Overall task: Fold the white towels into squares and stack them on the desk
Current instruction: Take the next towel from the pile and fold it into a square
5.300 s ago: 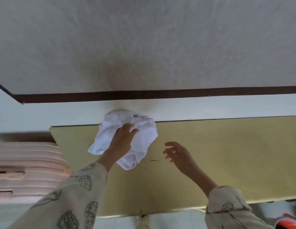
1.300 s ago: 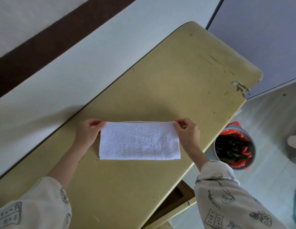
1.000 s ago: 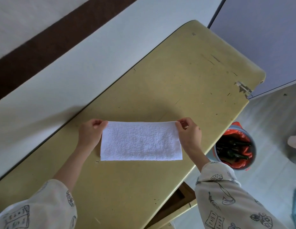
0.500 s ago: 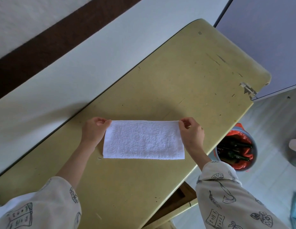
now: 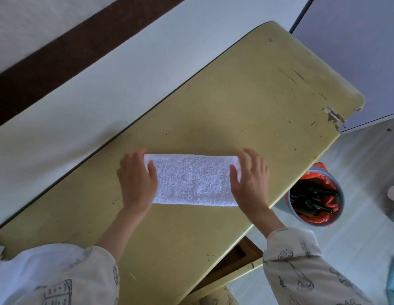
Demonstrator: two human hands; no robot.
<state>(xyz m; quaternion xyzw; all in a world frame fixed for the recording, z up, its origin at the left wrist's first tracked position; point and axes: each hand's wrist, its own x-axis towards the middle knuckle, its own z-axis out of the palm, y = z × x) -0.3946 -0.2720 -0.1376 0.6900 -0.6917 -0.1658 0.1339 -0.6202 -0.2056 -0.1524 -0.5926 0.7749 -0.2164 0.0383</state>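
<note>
A white towel [image 5: 192,179], folded into a long strip, lies flat on the yellow-green desk [image 5: 246,106]. My left hand [image 5: 137,178] rests on the strip's left end, fingers straight and thumb lying on the cloth. My right hand [image 5: 250,177] lies over the right end in the same way, fingers spread and thumb on the cloth. Neither hand grips the towel. No other towel is in view.
The desk's near edge runs diagonally close to my right wrist. Below it on the floor stands a grey bin [image 5: 316,195] with a red liner and dark bottles. A white wall [image 5: 103,73] runs along the desk's far edge. An open drawer [image 5: 231,260] shows under the desk.
Both hands let go of the strip's ends, which they pinched half a second ago, and now lie flat on them. The towel has settled on the desk.
</note>
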